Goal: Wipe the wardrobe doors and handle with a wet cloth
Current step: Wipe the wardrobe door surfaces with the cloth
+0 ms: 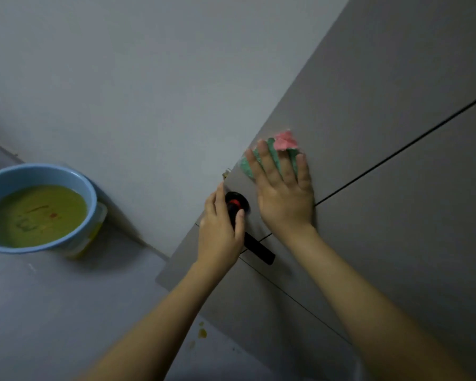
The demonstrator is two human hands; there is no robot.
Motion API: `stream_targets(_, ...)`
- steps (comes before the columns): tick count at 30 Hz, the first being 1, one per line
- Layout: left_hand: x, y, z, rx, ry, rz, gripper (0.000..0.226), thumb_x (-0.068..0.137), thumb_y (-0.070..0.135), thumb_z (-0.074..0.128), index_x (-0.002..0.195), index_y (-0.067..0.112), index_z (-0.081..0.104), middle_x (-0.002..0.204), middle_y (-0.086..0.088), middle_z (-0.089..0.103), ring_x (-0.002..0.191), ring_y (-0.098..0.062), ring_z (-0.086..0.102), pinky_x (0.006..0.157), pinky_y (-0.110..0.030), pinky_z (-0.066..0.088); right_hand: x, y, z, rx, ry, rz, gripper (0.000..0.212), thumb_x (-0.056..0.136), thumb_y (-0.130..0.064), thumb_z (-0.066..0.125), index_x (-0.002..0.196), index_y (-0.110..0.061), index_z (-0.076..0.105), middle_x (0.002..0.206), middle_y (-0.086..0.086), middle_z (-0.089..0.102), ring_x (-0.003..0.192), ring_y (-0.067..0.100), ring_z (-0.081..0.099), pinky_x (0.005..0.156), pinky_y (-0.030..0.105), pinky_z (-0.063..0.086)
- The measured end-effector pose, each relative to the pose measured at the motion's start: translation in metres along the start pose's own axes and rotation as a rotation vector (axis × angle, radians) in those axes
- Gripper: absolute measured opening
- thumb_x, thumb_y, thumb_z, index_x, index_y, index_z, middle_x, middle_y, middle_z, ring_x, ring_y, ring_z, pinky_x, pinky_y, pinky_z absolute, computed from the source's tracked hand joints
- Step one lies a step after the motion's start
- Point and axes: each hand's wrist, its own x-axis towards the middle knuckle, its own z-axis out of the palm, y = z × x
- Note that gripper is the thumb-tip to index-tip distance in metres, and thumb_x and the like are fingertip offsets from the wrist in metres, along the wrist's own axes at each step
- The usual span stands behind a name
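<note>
The grey wardrobe door (382, 188) fills the right half of the view, split by thin dark seams. A black handle (259, 248) with a red ring near its round base sticks out close to the door's left edge. My left hand (220, 232) grips the handle, fingers curled round it. My right hand (283, 188) lies flat with straight fingers, pressing a green and pink cloth (275, 149) against the door just above the handle. Most of the cloth is hidden under the palm.
A blue basin (39, 207) holding murky yellow-green water stands on a container at the left, against the pale wall (149, 78). Small yellow spots (202, 332) mark the light floor near the door's lower edge.
</note>
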Motion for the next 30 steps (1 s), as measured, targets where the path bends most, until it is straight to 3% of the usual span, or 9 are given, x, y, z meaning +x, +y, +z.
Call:
stream_targets(3,0.003,-0.010,0.003,-0.030,0.005,-0.008,0.063,0.097,0.026,0.049,0.151,0.013,0.020,0.135,-0.014,0.041,0.108,-0.033,0.054,0.086,-0.044,0.049,0.013,-0.013,0.007,0.002,-0.058,-0.095,0.062,0.092,-0.018,0.045,0.150,-0.020,0.024,0.155,0.001,0.013,0.144,0.024,-0.021,0.118,0.041,-0.012)
stream_targets(7,0.004,-0.011,0.004,-0.061,0.012,-0.019,0.060,0.097,0.022,0.050,0.150,0.012,0.023,0.132,-0.016,0.042,0.106,-0.035,0.055,0.081,-0.038,0.046,-0.046,0.012,-0.002,-0.032,-0.133,-0.164,0.074,0.087,-0.014,0.053,0.152,-0.021,0.019,0.161,0.003,-0.009,0.147,0.021,-0.012,0.119,0.040,-0.009)
stream_targets(9,0.005,-0.013,0.003,-0.083,0.014,-0.005,0.060,0.097,0.022,0.049,0.150,0.012,0.023,0.132,-0.016,0.042,0.106,-0.034,0.055,0.084,-0.038,0.045,-0.063,0.013,-0.001,-0.033,-0.150,-0.194,0.076,0.086,-0.015,0.056,0.152,-0.021,0.019,0.160,0.002,-0.009,0.147,0.021,-0.007,0.119,0.041,-0.007)
stream_targets(14,0.006,-0.016,0.004,-0.131,0.010,0.027,0.062,0.094,0.032,0.042,0.151,0.016,0.020,0.134,-0.013,0.041,0.110,-0.029,0.054,0.090,-0.039,0.047,-0.025,-0.025,0.017,0.007,-0.161,-0.244,0.052,0.099,-0.014,0.019,0.151,-0.016,0.017,0.160,0.007,-0.013,0.145,0.025,-0.019,0.118,0.041,-0.012)
stream_targets(17,0.005,-0.018,0.007,-0.129,0.049,0.035,0.061,0.095,0.030,0.042,0.149,0.012,0.023,0.132,-0.015,0.041,0.109,-0.030,0.055,0.087,-0.039,0.048,-0.049,-0.009,0.017,0.024,-0.178,-0.257,0.055,0.095,-0.014,0.033,0.149,-0.017,0.028,0.159,0.003,0.012,0.147,0.023,-0.011,0.119,0.039,-0.008)
stream_targets(20,0.002,-0.015,0.011,-0.127,0.079,0.009,0.060,0.094,0.028,0.043,0.148,0.009,0.026,0.133,-0.017,0.040,0.108,-0.030,0.053,0.088,-0.035,0.043,-0.105,0.024,-0.001,-0.029,-0.206,-0.313,0.072,0.082,-0.010,0.051,0.149,-0.020,0.028,0.161,0.001,0.001,0.146,0.020,0.006,0.120,0.037,-0.005)
stream_targets(22,0.003,-0.015,0.012,-0.044,0.136,0.023,0.058,0.095,0.028,0.043,0.146,0.006,0.030,0.134,-0.020,0.039,0.114,-0.034,0.048,0.096,-0.043,0.042,-0.118,0.031,-0.005,-0.043,-0.186,-0.297,0.076,0.078,-0.012,0.057,0.148,-0.021,0.031,0.161,-0.001,0.001,0.146,0.019,0.009,0.120,0.037,-0.004)
stream_targets(25,-0.001,-0.014,0.017,0.179,0.219,0.089,0.053,0.093,0.030,0.040,0.139,0.004,0.042,0.138,-0.024,0.039,0.128,-0.034,0.033,0.109,-0.054,0.023,-0.112,0.021,0.002,-0.005,-0.151,-0.255,0.070,0.083,-0.013,0.054,0.149,-0.021,0.032,0.159,-0.002,0.013,0.148,0.019,0.000,0.120,0.039,-0.003)
stream_targets(30,-0.034,-0.001,0.042,0.328,0.256,0.229,0.045,0.093,0.034,0.039,0.126,0.010,0.057,0.141,-0.017,0.041,0.139,-0.028,0.023,0.115,-0.048,0.000,-0.139,0.044,-0.004,0.012,-0.139,-0.223,0.067,0.085,-0.015,0.050,0.149,-0.020,0.031,0.156,0.000,0.021,0.148,0.021,-0.005,0.120,0.039,-0.006)
